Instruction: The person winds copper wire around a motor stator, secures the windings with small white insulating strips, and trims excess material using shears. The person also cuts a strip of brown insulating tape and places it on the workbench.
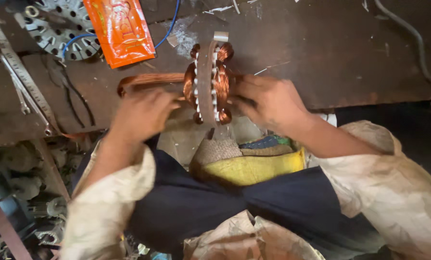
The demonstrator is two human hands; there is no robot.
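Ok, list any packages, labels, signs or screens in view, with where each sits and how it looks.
Orange packet: flat, rectangular, glossy plastic pouch with pale yellow printing, lying tilted on the dark workbench at the upper left, above the left hand and left of the copper-wound stator.
No signs, screens or separate labels show.

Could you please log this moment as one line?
left hand: on loose copper wire loop | right hand: holding copper-wound stator on edge | surface: dark workbench
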